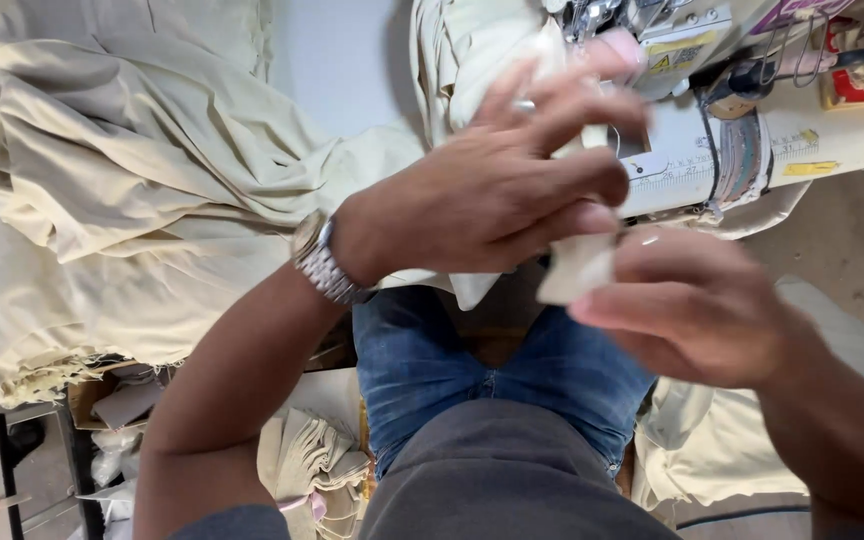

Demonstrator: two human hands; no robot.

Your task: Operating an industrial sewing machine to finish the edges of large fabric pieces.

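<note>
left hand [492,195] spread over a small cream cloth piece [577,268], fingers curled and pressing it, wristwatch [324,262] on the wrist. right hand [687,310] pinching the same piece at its lower edge, thumb and fingers closed on it, likely to keep it taut. piece held in the air above the lap, just in front of the sewing machine [752,140] at the table's right end. heaped cream fabric [112,190] covering the table's left side, apparently set aside.
</note>
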